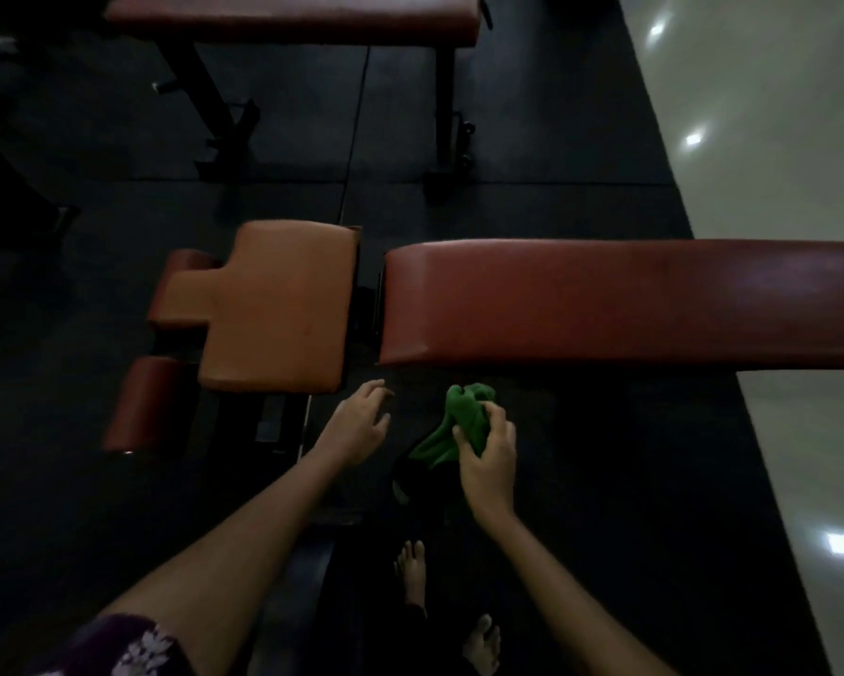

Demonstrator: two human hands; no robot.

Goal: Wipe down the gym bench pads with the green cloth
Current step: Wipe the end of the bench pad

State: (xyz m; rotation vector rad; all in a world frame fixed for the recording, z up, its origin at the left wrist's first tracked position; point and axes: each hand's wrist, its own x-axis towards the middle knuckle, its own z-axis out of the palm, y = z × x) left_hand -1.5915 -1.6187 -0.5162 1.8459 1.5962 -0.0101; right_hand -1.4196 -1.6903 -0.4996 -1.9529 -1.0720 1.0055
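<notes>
Wiping not yet under way, we judge: our right hand grips the bunched green cloth just short of the long red pad, touching neither it nor the orange seat pad. Left hand hangs empty, fingers loose.

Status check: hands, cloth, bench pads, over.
Right hand gripping bunched green cloth, off the pads. Left hand open, empty. Long dark-red vinyl bench pad and orange seat pad untouched. Nothing blocking.
</notes>
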